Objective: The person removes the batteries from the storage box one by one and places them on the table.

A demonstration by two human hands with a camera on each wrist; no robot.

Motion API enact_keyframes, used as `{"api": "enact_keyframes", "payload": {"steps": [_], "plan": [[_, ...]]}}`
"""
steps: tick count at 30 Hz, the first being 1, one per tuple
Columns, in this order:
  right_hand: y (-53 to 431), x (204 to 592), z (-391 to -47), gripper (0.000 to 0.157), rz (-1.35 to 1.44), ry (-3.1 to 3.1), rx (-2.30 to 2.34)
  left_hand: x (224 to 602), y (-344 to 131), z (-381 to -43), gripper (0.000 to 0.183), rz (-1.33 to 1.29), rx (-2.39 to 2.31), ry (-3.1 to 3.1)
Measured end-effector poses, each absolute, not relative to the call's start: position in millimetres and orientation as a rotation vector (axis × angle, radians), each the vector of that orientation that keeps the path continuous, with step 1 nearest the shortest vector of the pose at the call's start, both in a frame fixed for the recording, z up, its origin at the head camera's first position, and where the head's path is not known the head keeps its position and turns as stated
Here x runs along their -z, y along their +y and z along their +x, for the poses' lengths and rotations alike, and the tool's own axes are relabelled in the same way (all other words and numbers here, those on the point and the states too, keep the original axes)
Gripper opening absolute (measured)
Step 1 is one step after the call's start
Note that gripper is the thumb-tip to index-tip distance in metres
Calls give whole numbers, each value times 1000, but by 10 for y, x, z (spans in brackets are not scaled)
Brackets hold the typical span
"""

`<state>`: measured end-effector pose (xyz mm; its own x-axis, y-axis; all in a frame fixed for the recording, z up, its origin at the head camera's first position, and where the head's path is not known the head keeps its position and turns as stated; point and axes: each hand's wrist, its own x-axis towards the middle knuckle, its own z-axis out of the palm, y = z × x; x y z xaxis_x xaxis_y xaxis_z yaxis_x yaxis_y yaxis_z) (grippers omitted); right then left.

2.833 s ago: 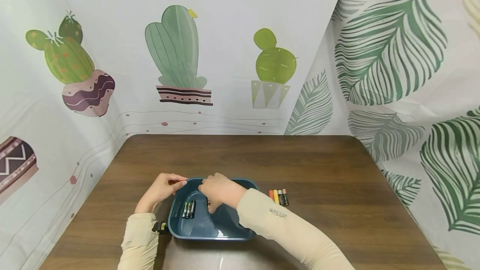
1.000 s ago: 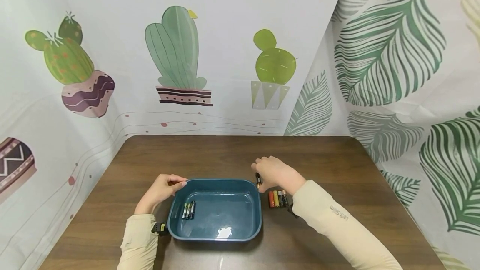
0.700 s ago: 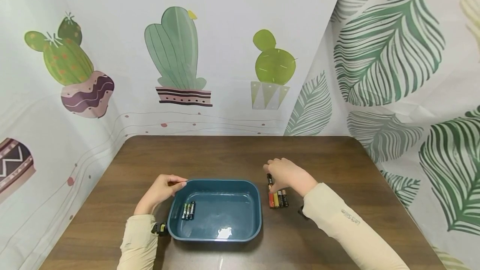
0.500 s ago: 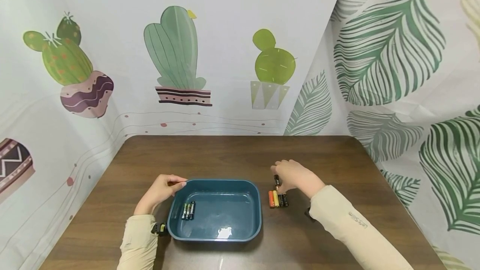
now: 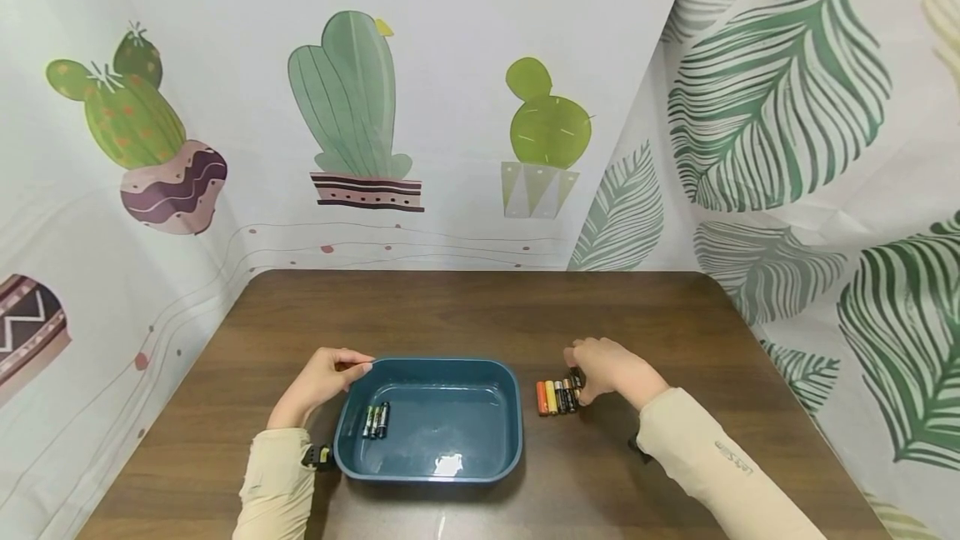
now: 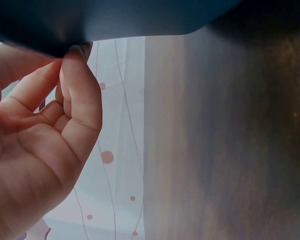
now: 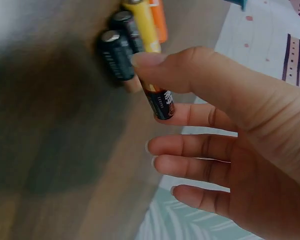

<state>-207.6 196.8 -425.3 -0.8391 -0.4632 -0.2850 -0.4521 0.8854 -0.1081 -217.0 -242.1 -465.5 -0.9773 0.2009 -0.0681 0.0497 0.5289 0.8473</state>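
My left hand (image 5: 321, 378) pinches the far left corner of a blue plastic basin (image 5: 427, 480) by its rim; in the left wrist view, thumb and fingers meet at the basin's edge. Inside the basin, three small dark batteries (image 5: 377, 421) lie side by side at the left. My right hand (image 5: 611, 370) is at the right end of a row of batteries on the table. Between its thumb and index finger it holds a black battery with a copper-coloured part (image 7: 161, 104). The row includes an orange battery (image 5: 542, 398), a yellow battery (image 5: 551, 397) and black ones (image 5: 569, 396).
The brown wooden table (image 5: 480, 307) extends behind and to the right of the basin. Printed cloth (image 5: 465, 107) with cacti and leaves hangs along its back and sides. A small dark wrist device (image 5: 318, 457) sits between the left sleeve and the basin.
My right hand has lifted a battery out of the basin and carried it right, past its rim, to the right end of the battery row. My left hand stays at the basin corner.
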Motion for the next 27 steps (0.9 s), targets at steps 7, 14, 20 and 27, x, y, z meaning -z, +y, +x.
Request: {"api": "enact_keyframes", "payload": {"steps": [7, 14, 20, 27], "plan": [[2010, 4394, -2038, 42, -665, 2753, 88, 4661, -2419, -2171, 17, 226, -1431, 2615], [2020, 4462, -2030, 43, -663, 2747, 94, 4668, -2428, -2178, 17, 253, -1423, 2635], [2017, 4455, -2022, 43, -654, 2744, 113, 4664, -2423, -2179, 18, 239, -1421, 2626], [2002, 4448, -1999, 43, -686, 2756, 86, 4671, -2423, -2176, 17, 233, -1419, 2635]]}}
